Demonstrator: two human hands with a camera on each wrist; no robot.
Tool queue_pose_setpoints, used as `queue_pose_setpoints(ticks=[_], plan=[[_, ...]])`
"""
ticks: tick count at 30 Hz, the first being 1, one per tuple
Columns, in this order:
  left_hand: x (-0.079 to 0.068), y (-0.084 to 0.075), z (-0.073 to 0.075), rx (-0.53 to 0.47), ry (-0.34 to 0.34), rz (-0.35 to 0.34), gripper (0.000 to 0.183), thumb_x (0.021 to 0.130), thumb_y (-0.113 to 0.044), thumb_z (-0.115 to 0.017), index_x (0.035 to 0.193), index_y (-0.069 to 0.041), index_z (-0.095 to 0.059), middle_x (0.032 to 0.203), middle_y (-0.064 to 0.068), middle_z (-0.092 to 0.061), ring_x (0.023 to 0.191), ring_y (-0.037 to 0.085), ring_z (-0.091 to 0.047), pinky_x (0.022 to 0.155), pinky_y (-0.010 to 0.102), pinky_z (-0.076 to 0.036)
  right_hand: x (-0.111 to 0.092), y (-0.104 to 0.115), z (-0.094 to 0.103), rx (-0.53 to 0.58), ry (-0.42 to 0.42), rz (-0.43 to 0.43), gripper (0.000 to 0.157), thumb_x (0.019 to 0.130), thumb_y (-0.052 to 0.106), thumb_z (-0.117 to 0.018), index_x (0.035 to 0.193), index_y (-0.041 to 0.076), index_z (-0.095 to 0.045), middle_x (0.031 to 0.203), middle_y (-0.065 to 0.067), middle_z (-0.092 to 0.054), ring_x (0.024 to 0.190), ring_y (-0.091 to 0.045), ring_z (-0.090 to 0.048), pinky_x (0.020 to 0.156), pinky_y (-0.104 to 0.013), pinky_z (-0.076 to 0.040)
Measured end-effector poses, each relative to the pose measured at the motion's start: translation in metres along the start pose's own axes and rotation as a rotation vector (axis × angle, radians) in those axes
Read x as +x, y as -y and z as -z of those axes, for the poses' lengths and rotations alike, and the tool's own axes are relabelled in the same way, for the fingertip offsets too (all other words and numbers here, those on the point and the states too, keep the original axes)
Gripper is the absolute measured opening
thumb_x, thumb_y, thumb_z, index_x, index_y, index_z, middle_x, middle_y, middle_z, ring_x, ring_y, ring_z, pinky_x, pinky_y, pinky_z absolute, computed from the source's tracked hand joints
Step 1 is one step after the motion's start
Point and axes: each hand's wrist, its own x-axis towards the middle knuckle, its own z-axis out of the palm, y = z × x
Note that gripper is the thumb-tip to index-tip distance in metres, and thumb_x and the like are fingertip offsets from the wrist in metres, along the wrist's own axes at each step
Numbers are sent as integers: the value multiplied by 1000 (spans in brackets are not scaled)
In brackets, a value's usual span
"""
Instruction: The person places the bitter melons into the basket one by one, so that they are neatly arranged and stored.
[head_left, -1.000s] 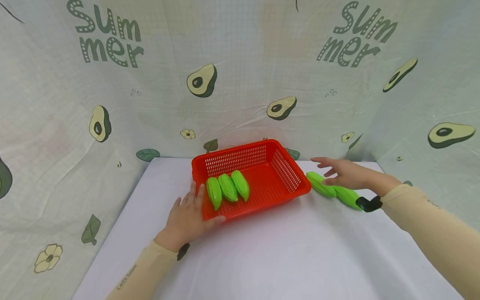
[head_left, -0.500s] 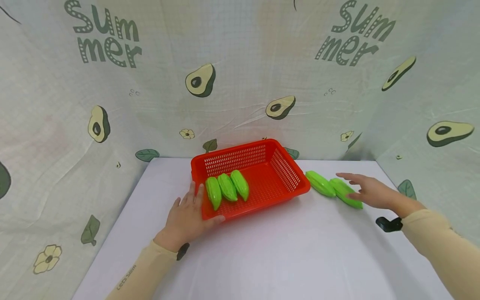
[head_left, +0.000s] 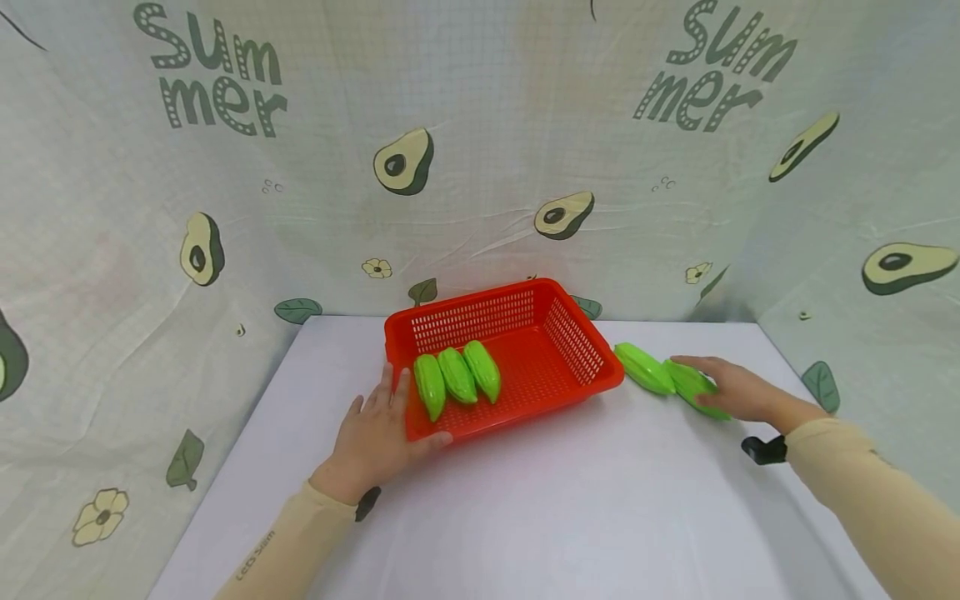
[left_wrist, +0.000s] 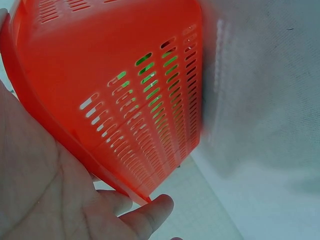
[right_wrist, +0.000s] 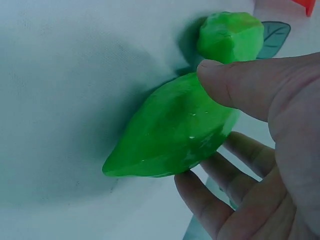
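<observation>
In the head view, the left hand [head_left: 371, 442] rests with fingers straight and spread at the near left corner of the red basket [head_left: 536, 367], thumb along its front rim; that light, wide touch should be enough to steady it, and pressing down hard could tip that corner. Three green fruits [head_left: 457, 375] lie side by side in the left part of the basket. Well to the right, on the white table [head_left: 525, 517], the right hand [head_left: 742, 393] reaches over the green fruit [head_left: 686, 383] farther from the basket, while the other green fruit [head_left: 645, 369] lies end-on to it, between it and the basket. In the left wrist view, the palm is by the rim and green shows through the slots of the wall; how firmly the hand bears on it I cannot tell. In the right wrist view, the thumb [right_wrist: 230, 82] is on one side of the fruit and the fingers curl against the other, around its thicker end, with the tapered tip free; since the skin looks glossy and may slip, a grip nearer the middle would probably balance better, and lifting straight up should avoid nudging the neighbour
</observation>
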Motion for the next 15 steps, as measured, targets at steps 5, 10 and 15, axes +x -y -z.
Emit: queue_pose_setpoints(ticks=[5,10,15], plan=[[0,0,0,-5,3,6,124,76,-91,-38,158,0,-17,162,26,-12,143,46,-28,109,67,-25,5,-4,-4,-12,5,-4,71,88,8,-74,151,10,-41,144,-34,-41,127,-56,-38,99,-73,-32],[0,-1,0,-9,10,12,125,75,-92,-39,158,-1,-17,162,26,-12,141,47,-30,110,67,-24,7,-7,-5,-33,35,-28,71,89,10,-73,152,11,-40,143,-34,-43,124,-56,-42,95,-73,-36],[0,-1,2,-7,10,12,125,75,-91,-40,158,-1,-17,162,26,-13,141,47,-30,109,67,-24,7,-8,-4,-28,83,-21,73,89,10,-73,153,10,-38,145,-33,-41,126,-57,-41,95,-74,-36]])
